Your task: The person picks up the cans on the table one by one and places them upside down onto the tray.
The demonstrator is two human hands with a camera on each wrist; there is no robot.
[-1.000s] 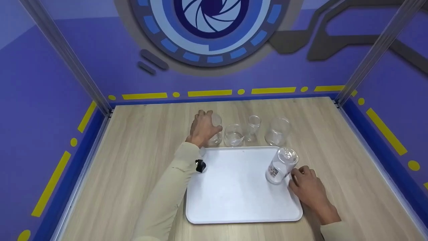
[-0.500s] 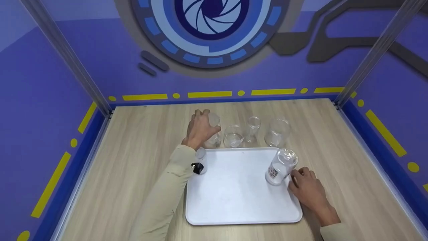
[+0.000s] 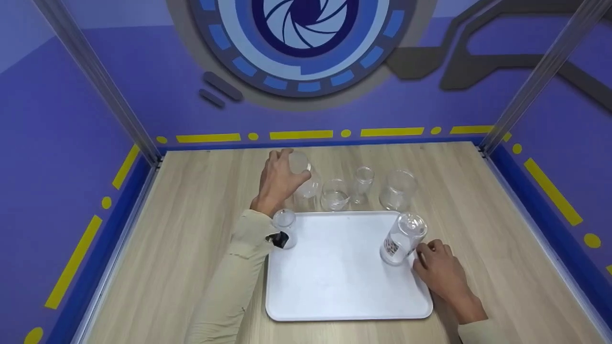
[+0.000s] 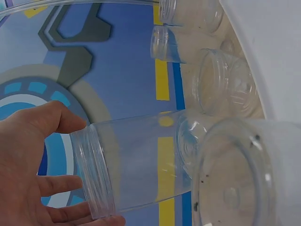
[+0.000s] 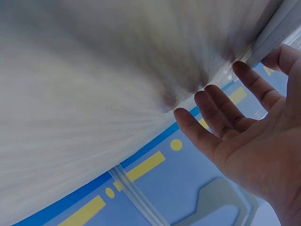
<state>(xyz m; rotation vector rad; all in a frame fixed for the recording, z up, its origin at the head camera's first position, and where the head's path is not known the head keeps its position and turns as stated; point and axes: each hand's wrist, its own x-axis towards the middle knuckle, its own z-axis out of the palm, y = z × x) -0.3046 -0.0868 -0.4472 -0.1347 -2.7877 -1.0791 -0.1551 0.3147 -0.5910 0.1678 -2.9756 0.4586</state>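
Its base partly hidden by a nearer glass [image 4: 230,179] in the left wrist view, a clear jar [image 4: 146,162] is gripped at its ridged rim by the left hand [image 3: 277,180] behind the white tray [image 3: 346,282], beside which the right hand [image 3: 441,268] is held loosely bent.

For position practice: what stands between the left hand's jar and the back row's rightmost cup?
A squat cup and a narrow cup, in the head view.
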